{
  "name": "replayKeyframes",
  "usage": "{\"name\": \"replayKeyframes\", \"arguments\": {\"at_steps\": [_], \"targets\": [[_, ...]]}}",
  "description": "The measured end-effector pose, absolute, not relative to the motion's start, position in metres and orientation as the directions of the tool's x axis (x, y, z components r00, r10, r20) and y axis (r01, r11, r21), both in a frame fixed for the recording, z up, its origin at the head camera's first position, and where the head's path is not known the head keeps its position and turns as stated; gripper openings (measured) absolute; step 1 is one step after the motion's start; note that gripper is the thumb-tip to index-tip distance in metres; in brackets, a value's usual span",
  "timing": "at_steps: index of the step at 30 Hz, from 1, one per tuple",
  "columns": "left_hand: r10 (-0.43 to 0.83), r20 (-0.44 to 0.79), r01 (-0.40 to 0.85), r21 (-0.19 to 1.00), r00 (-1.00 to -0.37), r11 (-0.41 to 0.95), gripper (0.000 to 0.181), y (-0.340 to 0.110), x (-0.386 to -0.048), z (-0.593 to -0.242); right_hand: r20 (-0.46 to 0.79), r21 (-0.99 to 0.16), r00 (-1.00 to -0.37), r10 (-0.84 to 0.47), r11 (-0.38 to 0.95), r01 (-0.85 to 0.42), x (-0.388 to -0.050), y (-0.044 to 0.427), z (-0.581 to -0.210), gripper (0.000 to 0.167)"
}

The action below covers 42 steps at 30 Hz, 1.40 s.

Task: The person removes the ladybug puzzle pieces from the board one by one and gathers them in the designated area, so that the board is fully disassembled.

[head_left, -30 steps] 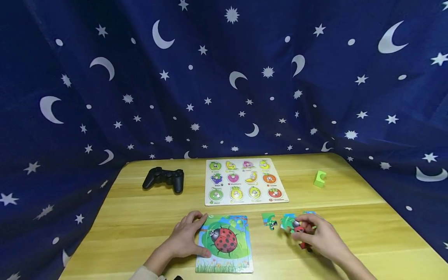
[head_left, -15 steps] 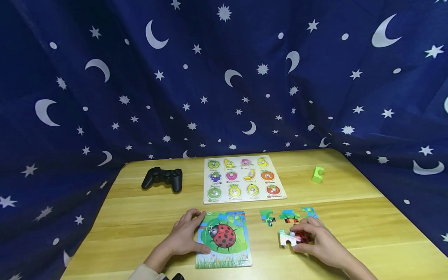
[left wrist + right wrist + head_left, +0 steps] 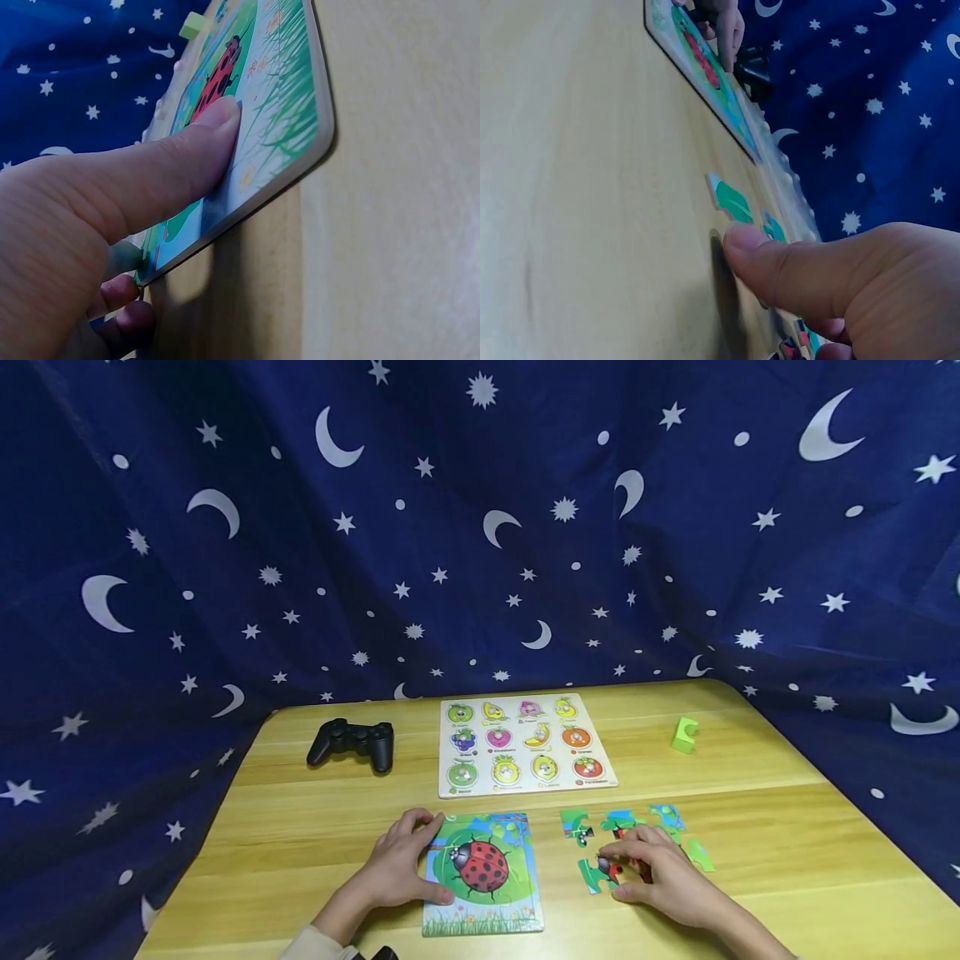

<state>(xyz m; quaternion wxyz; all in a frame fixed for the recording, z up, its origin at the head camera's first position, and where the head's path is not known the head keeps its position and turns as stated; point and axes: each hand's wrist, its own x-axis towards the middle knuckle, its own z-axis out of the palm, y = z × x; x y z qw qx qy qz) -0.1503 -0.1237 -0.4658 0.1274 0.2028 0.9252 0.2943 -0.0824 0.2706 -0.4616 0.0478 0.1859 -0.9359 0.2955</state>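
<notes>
Controller [image 3: 351, 745]: near the far left corner of the counter [image 3: 285, 835], well apart from both hands; little risk here.
Left grip [image 3: 401, 867]: spread at the left side of the ladybug board [image 3: 483, 872], thumb on its face, other fingertips by its far left corner; uneven pressure might twist the board.
Ladybug board placement: flat, near the middle of the counter's front edge; a careless forearm or hard tug could drag it toward that edge.
Fruit board [image 3: 519, 753]: flat, toward the far edge, near the ladybug board but apart; a push away from the person could knock the two together.
Leafy piece [image 3: 574, 825]: right of the ladybug board; a wide fingertip sweep might scatter it.
Held piece [image 3: 594, 877]: right of the ladybug board, toward the front edge, partly under the fingers; I cannot tell whether it is one piece or two joined. If forced in at an angle, its knobs could jam or tip up.
Middle piece [image 3: 618, 820]: just beyond the right fingers, easily nudged.
Right grip [image 3: 663, 878]: curled, thumb and fingertips pinching the held piece; a loose pinch could let it slip or flip.
Blue piece [image 3: 667, 816] and lime piece [image 3: 699, 855]: beside the right knuckles, which could shove them out of line.
Green block [image 3: 683, 737]: toward the far right corner, out of harm's way.
</notes>
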Motion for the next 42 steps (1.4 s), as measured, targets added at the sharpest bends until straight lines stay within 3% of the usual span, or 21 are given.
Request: {"name": "replayKeyframes", "arguments": {"at_steps": [13, 42], "targets": [[0.448, -0.117, 0.298, 0.597, -0.886, 0.745, 0.114, -0.1231, -0.1504, -0.4638, 0.329, -0.431, -0.898, -0.294, 0.799, -0.419, -0.0831, 0.2635, -0.4682, 0.030], [0.456, -0.091, 0.313, 0.608, -0.885, 0.730, 0.113, -0.1245, -0.1487, -0.4652, 0.331, -0.421, -0.898, -0.289, 0.806, -0.415, -0.0869, 0.2623, -0.4672, 0.030]]}}
